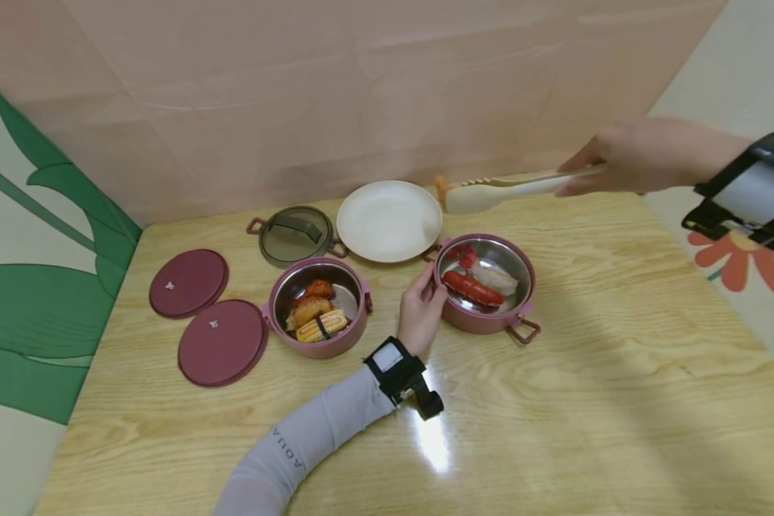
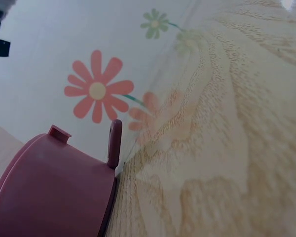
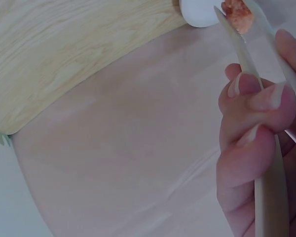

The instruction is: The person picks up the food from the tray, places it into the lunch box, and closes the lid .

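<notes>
Nearest, the wood surface (image 1: 555, 416) runs broad from left to right, with room for moving on the near side and to the right of the pots. The left hand (image 1: 419, 315) touches the left side of the right pot (image 1: 480, 322); its fingers lie against the wall near the rim, but whether they curl round it I cannot tell. That pot holds a red sausage (image 1: 473, 288), its long axis running from far left to near right, with a pale piece (image 1: 498, 279) just beside it and a small red piece (image 1: 467, 258) farther off. One pot handle (image 1: 524, 330) sticks out near right.

Well to the left, the left pot (image 1: 325, 349) holds striped yellow corn (image 1: 322, 326) and browned pieces (image 1: 309, 309). Two maroon lids (image 1: 222, 344) lie beyond its left side, near the surface's left edge. Farther back, a glass lid (image 1: 280, 247) sits just left of the white plate (image 1: 390, 218).

Level with the plate, the tongs (image 1: 490, 198) are held up near the far edge — long axis roughly left to right, tips pointing left toward the plate's right rim. The right hand (image 1: 645, 156) curls its fingers round them; the gap at the tips is narrow, with an orange piece (image 3: 238, 16) caught between. Behind stands a pinkish sheet (image 1: 297, 107).
</notes>
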Tool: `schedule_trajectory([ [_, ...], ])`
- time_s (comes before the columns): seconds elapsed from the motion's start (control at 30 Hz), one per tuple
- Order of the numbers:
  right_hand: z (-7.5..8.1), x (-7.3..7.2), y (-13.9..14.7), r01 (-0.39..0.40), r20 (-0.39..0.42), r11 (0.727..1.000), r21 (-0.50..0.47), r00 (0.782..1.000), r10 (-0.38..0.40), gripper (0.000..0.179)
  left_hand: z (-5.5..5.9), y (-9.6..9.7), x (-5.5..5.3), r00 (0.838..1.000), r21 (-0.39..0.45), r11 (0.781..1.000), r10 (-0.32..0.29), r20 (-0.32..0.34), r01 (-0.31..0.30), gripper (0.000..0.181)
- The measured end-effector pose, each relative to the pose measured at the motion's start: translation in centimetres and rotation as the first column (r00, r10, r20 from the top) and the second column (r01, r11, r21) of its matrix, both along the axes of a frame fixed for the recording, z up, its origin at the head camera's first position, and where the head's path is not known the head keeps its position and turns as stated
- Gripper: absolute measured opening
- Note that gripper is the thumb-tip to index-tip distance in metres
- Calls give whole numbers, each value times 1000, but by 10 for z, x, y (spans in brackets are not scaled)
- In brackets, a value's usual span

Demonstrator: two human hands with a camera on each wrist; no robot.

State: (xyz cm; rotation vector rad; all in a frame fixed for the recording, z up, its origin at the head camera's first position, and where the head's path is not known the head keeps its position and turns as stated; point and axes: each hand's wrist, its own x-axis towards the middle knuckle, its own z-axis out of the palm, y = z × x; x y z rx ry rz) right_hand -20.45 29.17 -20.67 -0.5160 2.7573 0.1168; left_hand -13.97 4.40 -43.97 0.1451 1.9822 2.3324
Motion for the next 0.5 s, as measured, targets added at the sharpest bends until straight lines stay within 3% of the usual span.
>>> schedule_trajectory([
  [0.07, 0, 4, 5, 13, 12, 1000, 15, 1000, -13, 68, 0, 0, 0, 1000, -5, 1000, 2, -2, -2, 51],
  [0.3, -1, 17, 21, -47, -38, 998, 46, 998, 49, 56, -1, 0, -1, 1000, -14, 1000, -2, 4, 2, 51],
  [0.5, 0, 28, 28, -31, -15, 996, 78, 999, 32, 58, 0, 0, 1, 1000, -15, 1000, -5, -3, 5, 51],
])
